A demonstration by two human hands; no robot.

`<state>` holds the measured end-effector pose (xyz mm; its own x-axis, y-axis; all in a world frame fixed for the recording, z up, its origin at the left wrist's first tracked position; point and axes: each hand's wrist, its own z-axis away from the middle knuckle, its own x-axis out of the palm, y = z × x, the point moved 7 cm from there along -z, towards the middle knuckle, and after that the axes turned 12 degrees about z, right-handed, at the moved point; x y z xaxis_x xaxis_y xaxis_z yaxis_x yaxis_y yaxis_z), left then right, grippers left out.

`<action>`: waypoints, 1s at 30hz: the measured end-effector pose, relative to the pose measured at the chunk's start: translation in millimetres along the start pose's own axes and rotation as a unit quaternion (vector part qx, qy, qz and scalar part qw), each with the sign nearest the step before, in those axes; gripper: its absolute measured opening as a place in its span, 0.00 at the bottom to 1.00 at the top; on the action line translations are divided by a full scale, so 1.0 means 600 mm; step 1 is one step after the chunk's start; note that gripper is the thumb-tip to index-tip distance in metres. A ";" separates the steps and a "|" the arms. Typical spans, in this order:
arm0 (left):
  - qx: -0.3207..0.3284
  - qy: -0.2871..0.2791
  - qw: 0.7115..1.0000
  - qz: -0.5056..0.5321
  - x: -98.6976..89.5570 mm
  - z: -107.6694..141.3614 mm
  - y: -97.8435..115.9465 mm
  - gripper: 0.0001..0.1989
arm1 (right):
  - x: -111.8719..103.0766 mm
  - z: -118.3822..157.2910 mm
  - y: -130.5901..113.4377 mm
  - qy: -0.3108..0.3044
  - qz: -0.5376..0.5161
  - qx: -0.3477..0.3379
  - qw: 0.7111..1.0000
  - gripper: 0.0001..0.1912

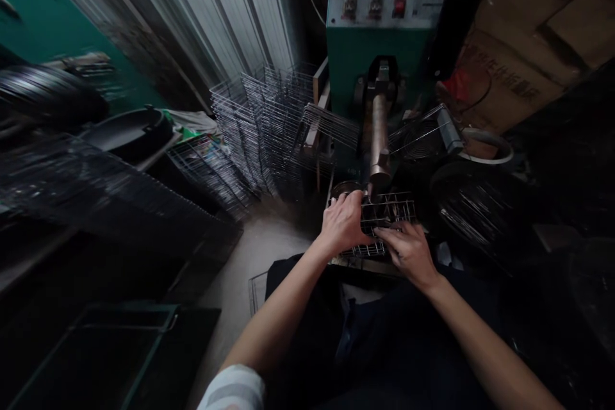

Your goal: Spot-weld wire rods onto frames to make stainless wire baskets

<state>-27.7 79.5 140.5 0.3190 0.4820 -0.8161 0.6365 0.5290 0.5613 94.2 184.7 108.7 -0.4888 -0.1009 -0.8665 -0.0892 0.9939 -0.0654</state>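
A small wire rack [402, 200] lies under the upper metal arm [379, 134] of a green machine that looks like a spot welder. My left hand [340, 224] grips its left side, with the fingers at the far edge close to the pointed tip below the arm. On the near right part of the rack, my right hand [409, 250] is closed, thumb and fingers together on the wires. Whether a small loose piece is also between the right fingers is too dark to make out.
The machine's panel [398, 0] has knobs and a red switch. Stacked wire racks [264, 122] stand to the left, near a black round pan [127, 131]. Cardboard boxes [509, 70] lean at the right, above dark round wire pieces [475, 211].
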 end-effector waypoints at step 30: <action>0.001 -0.056 0.998 -0.040 -0.028 -0.127 -0.044 0.53 | 0.017 -0.106 0.081 -0.020 0.117 0.124 0.985 0.08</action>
<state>-103.1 110.8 149.9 0.3434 0.3576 -0.8684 0.6650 0.5604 0.4937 29.6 229.1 128.4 -0.4350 0.1291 -0.8911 0.2394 0.9706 0.0238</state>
